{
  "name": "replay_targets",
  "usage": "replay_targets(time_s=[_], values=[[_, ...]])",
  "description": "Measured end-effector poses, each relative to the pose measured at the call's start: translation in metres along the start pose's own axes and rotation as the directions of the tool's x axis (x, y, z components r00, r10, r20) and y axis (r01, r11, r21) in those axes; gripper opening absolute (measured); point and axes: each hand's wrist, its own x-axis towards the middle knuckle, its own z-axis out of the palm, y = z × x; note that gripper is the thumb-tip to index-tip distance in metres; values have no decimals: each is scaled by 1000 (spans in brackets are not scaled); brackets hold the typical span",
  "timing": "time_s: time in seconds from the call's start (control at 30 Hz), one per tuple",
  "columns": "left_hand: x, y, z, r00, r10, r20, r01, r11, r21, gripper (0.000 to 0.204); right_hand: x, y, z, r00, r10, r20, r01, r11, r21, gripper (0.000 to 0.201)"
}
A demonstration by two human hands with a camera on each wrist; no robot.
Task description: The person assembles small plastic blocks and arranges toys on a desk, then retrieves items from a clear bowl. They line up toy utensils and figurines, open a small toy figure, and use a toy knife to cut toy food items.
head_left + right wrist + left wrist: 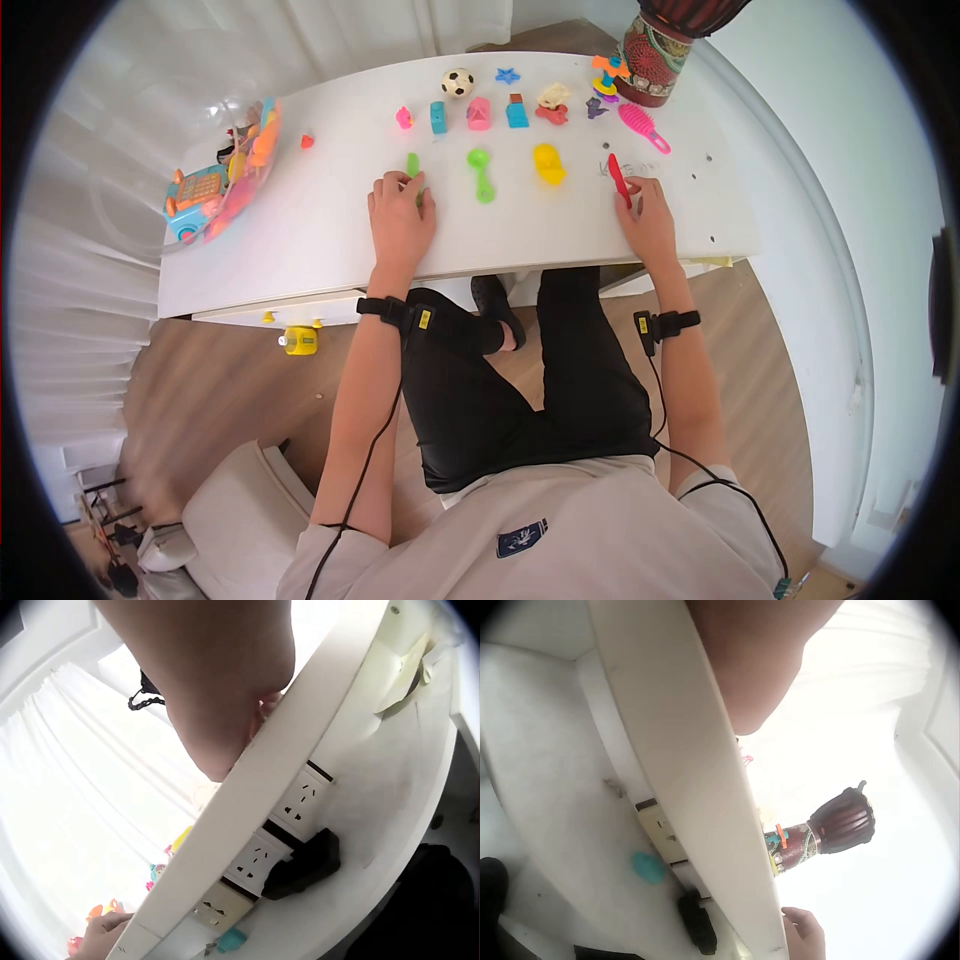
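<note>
My left hand (400,228) rests at the table's near side, its thumb and fingers around a narrow green plastic piece (413,162) whose top end sticks out. At the right, my right hand (650,222) holds a red toy knife (617,174) between thumb and fingers, the blade pointing away. Between the hands lie a green toy spoon (481,175) and a yellow toy piece (548,164). In the left wrist view, the right hand (805,934) shows beyond the table edge; the right wrist view shows the left hand (103,937). Fingertips are mostly hidden in both wrist views.
Behind lie a small football (458,83), a blue star (508,76), several small toys and a pink hairbrush (644,128). A drum (655,60) stands at the back right. A clear bowl of toys (262,150) and a toy phone are at the left.
</note>
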Motion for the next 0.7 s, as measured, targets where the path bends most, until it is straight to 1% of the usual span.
replay_targets(time_s=[0.03, 0.07, 0.13, 0.17, 0.2, 0.27, 0.3, 0.37, 0.4, 0.47, 0.67, 0.7], values=[[1, -1, 0, 1000, -6, -9, 6, 1000, 13, 29, 3, -5, -2, 997, 65, 29, -64, 998, -18, 17], [1, 0, 0, 1000, -4, -4, 4, 1000, 8, 29, 9, -8, -4, 998, 50, 37, -50, 999, -4, 17], [0, -1, -3, 1000, -9, -1, 9, 1000, 30, 28, 24, -2, -7, 984, 130, 120, -131, 991, -3, 23], [1, 0, -3, 1000, -9, -7, 9, 999, 32, 28, 35, 9, -2, 990, 92, 110, -93, 996, 2, 29], [1, 0, -3, 1000, -5, -10, 6, 999, 32, 28, 46, 12, 5, 990, 86, 113, -89, 996, 20, 29], [1, 1, -4, 1000, -13, -7, 13, 999, 38, 27, 64, 19, 17, 998, -48, 31, 48, 999, 6, 32], [1, 1, -5, 1000, -12, -9, 12, 999, 38, 28, 72, 20, 21, 999, -43, 27, 42, 999, 7, 32], [1, 4, -3, 1000, -10, -5, 10, 1000, 29, 29, 85, 25, 28, 994, -8, 110, 9, 1000, -7, 32], [1, 5, -3, 1000, -17, -6, 17, 1000, 20, 28, 91, 33, 31, 994, -4, 112, 5, 1000, -12, 32], [1, 5, -4, 1000, -28, -9, 28, 1000, 11, 28, 99, 41, 37, 983, 7, 182, -12, 1000, 23, 28], [3, 5, -4, 999, -35, 16, 35, 999, 20, 28, 95, 48, 42, 987, 64, 148, -74, 995, 70, 24], [3, 5, -5, 1000, -22, 15, 22, 1000, -8, 30, 94, 47, 41, 986, 64, 157, -77, 994, 78, 24]])
